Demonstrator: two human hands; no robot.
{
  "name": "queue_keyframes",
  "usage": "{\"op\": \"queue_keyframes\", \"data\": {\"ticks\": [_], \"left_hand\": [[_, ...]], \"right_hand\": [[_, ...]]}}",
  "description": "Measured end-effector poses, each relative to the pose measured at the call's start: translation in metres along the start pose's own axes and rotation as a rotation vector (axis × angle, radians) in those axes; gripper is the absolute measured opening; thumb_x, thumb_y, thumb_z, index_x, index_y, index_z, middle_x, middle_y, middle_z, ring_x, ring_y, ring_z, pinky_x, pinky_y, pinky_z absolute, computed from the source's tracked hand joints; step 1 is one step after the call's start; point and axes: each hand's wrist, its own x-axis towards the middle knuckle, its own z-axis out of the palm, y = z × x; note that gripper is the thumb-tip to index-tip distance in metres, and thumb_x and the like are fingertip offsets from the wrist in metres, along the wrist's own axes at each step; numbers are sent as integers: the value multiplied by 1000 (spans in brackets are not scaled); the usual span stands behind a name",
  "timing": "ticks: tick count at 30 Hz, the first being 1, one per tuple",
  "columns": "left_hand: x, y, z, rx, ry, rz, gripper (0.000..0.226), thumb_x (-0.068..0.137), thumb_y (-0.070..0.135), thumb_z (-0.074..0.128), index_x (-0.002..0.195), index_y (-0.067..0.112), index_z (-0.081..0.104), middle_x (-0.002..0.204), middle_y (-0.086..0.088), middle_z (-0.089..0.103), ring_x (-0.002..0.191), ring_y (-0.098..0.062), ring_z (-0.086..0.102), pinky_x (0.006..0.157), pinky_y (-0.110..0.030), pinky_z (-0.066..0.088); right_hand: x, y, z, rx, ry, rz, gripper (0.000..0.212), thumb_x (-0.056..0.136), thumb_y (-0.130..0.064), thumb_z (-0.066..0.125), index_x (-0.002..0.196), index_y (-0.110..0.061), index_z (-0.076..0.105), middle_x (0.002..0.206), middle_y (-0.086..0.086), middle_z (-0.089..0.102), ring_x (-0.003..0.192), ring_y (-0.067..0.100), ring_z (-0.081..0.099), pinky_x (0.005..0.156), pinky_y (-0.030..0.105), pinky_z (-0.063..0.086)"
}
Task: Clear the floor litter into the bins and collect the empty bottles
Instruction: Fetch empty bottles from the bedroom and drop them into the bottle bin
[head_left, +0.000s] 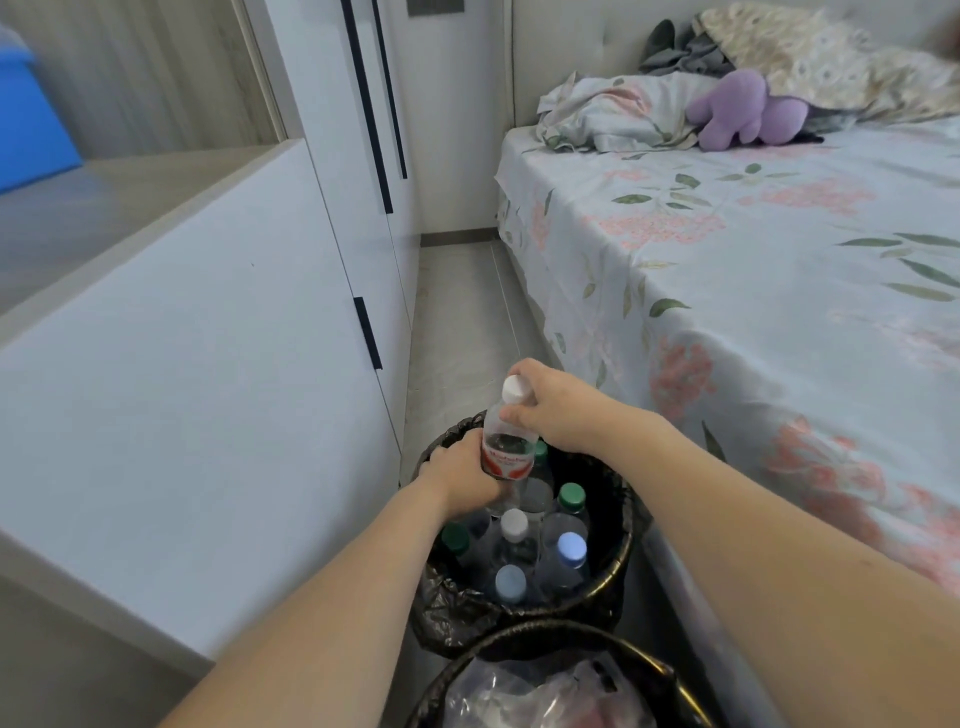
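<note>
Both hands are on one clear bottle (508, 441), held upright directly over the far bin (618, 566). The left hand (460, 475) wraps the lower body by the red label; the right hand (550, 410) pinches the neck just under the white cap (515, 388). The long axis runs vertical, cap up, base pointing straight down at the standing bottles (540, 540) already inside. The label's white lettering is too blurred to read. A nearer bin (639, 656) holds crumpled plastic (535, 691).
</note>
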Motion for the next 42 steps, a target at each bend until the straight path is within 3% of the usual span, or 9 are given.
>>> {"op": "queue_keyframes", "data": {"ticks": [3,9,13,19,23,27,32,35,42], "left_hand": [[4,-6,8,-75,57,34,75,62,63,62,130,44,35,118,6,62,111,-24,55,100,-45,43],[5,-3,17,164,123,-8,61,75,66,56,127,37,41,118,-1,60,119,-28,43,96,-40,27],[10,0,18,165,139,-71,58,78,64,58,127,37,41,120,-5,56,124,-29,35,97,-39,26],[20,-4,24,-5,162,-12,74,70,56,70,132,28,41,114,3,63,101,-18,59,86,-37,52],[19,-9,20,-31,175,62,73,82,35,70,144,30,32,122,3,63,101,-14,60,83,-28,49],[23,-8,20,31,149,64,64,86,32,66,141,30,33,110,2,66,85,-13,64,79,-33,55],[29,-10,19,78,156,40,58,85,29,64,136,26,36,90,3,64,78,-16,63,71,-36,55],[31,-12,19,89,126,24,59,85,27,65,136,26,36,95,1,63,80,-16,62,69,-33,53],[35,-15,21,92,120,-1,60,86,27,64,139,26,35,99,-1,64,81,-17,63,72,-36,56]], "right_hand": [[2,10,7,-25,-62,-8,37,91,-32,61,123,-21,46,112,3,56,94,21,53,75,30,40],[3,34,26,74,-59,9,49,90,-34,59,136,-28,42,121,-1,54,103,16,54,81,26,44],[9,42,30,155,54,-40,35,87,-35,61,121,-28,53,113,-6,60,102,11,59,88,32,52],[19,46,32,-59,79,-121,38,92,-28,57,130,-22,58,128,-2,60,116,14,55,96,28,44],[26,48,36,-38,100,-106,33,90,-31,58,123,-24,59,117,-2,66,105,15,60,90,34,50],[31,49,39,-70,111,-74,24,88,-35,58,106,-20,61,97,-1,68,88,17,63,80,40,55],[33,47,40,-65,123,-119,22,92,-33,55,103,-18,67,87,-4,64,78,13,58,69,29,48],[36,47,43,-99,115,-142,19,92,-29,56,96,-14,68,74,-9,59,70,13,56,59,24,43],[41,50,50,-160,148,-167,29,97,-30,49,83,-13,68,71,4,64,67,22,58,60,34,44]]}}
